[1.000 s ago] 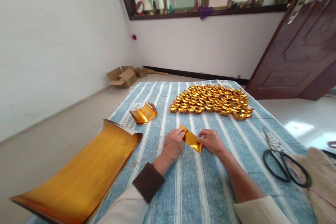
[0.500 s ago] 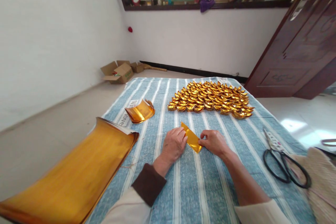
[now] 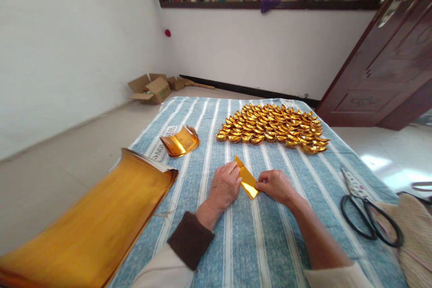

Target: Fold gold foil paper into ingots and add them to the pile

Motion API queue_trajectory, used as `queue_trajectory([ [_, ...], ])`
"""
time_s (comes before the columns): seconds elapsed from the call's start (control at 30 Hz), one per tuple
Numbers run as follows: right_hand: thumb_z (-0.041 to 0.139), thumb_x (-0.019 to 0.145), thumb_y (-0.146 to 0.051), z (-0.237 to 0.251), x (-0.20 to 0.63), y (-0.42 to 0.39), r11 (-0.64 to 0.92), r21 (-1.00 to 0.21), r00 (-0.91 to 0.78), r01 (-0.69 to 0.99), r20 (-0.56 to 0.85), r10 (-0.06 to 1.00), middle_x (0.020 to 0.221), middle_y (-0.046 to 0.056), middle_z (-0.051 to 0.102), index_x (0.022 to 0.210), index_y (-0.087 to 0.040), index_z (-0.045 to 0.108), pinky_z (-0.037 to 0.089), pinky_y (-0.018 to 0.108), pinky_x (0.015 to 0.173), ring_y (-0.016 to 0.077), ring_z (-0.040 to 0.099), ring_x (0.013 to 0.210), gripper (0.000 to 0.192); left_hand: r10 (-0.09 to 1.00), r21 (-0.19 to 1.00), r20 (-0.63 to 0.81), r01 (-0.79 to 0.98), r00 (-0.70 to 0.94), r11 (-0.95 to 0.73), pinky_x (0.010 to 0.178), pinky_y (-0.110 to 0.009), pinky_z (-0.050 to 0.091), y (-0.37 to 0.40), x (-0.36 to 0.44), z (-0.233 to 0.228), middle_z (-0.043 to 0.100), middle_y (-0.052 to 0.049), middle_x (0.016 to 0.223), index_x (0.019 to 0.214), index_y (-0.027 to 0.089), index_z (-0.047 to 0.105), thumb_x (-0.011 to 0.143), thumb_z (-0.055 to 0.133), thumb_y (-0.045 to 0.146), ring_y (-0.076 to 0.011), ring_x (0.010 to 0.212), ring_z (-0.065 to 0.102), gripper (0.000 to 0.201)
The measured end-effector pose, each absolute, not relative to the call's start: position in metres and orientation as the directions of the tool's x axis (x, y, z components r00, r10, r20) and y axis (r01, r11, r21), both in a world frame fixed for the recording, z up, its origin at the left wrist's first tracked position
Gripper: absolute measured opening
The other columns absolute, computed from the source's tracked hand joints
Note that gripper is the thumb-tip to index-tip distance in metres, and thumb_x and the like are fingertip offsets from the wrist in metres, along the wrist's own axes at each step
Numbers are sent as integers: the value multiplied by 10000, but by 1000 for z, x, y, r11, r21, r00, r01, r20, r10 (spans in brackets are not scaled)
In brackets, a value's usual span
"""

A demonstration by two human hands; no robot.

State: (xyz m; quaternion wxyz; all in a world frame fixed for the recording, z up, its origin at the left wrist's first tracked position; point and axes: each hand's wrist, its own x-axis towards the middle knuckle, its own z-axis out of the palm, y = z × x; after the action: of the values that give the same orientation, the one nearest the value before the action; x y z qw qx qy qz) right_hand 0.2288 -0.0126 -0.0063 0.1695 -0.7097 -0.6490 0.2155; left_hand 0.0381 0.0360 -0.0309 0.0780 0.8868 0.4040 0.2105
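Note:
A narrow folded piece of gold foil paper (image 3: pixel 248 182) lies slantwise on the striped cloth between my hands. My left hand (image 3: pixel 225 184) is closed on its left edge, with the fingers curled over the paper. My right hand (image 3: pixel 275 185) pinches its right edge near the lower corner between thumb and fingertips. Beyond them, many folded gold paper ingots (image 3: pixel 270 126) stand packed in rows. To the left lie a small curled stack of gold paper (image 3: pixel 181 141) and a large stack of gold sheets (image 3: pixel 91 216).
Black-handled scissors (image 3: pixel 366 216) rest on the right of the striped tablecloth (image 3: pixel 202 243), beside a beige woven item (image 3: pixel 416 229). An open cardboard box (image 3: pixel 151 89) sits on the floor at the back left. A dark red door (image 3: pixel 381 67) stands at the right.
Both hands stay on the gold paper, which has tilted slightly so the light falls differently on its lower part. The whole view has shifted a little.

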Motion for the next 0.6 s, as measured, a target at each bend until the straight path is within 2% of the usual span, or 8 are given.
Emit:
queue_trajectory([
  [0.23, 651, 719, -256, -3, 220, -16, -88, -556, 22, 827, -123, 992, 623, -1, 661, 702, -221, 749, 326, 243, 558, 154, 586, 618, 105, 737, 313, 296, 668, 607, -675, 1044, -444, 421, 37, 36, -31, 615, -130, 1256, 1062, 158, 631, 896, 432, 138, -258, 1227, 524, 260],
  [0.6, 643, 733, -261, -5, 220, -16, -62, -554, 8, 830, -100, 995, 600, -9, 632, 706, -220, 739, 323, 237, 558, 146, 567, 606, 108, 711, 273, 327, 658, 623, -702, 1000, -416, 457, 35, 37, -29, 637, -118, 1183, 974, 165, 649, 890, 456, 100, -245, 1168, 556, 221],
])
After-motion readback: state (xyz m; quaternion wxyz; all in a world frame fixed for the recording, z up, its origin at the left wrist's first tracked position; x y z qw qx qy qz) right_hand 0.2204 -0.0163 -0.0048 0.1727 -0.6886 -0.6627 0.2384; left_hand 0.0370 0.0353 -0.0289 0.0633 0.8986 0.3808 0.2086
